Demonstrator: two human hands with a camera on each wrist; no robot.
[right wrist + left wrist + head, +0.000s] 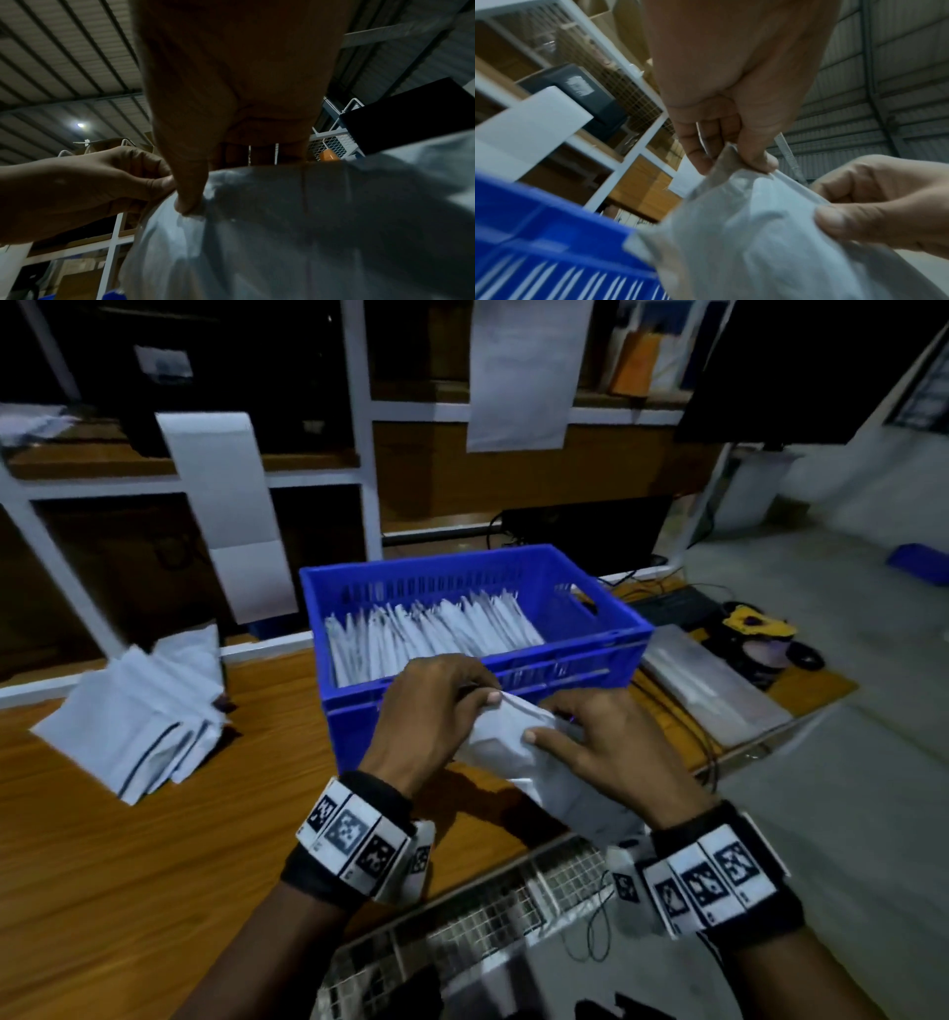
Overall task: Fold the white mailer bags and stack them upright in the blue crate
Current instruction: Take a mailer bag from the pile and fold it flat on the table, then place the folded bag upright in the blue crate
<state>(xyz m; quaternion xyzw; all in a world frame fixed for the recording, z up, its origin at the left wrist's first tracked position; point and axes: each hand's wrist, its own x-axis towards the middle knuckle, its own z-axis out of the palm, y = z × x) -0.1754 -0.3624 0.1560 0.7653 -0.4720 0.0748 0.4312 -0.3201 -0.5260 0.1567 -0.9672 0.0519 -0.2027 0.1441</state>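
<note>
- The left hand pinches the upper corner of a white mailer bag; in the left wrist view its thumb and fingers are curled onto the bag's top edge, clenched on the material.
- The right hand grips the same bag from the other side — its thumb lies across the bag's face and its fingers are hidden behind the bag in the head view. In the right wrist view the thumb presses down into the bag's surface.
- The bag is held in the air between the two hands, just in front of the near wall of the blue crate and above the wooden tabletop. Its lower part hangs down toward the person; it looks creased and partly bent, though how far it is folded cannot be told.
- Inside the crate a row of folded bags stands on edge, leaning slightly and filling the left and middle part — the right end of the crate shows bare blue wall.
- A loose pile of flat bags lies on the tabletop to the left of the crate, well apart from the hands.
- A white-framed shelving rack stands behind the tabletop, with white sheets hanging from it.
- A flat grey slab lies to the right of the crate, with black cables running beside it.
- Both wrists carry bands with black-and-white marker squares.
</note>
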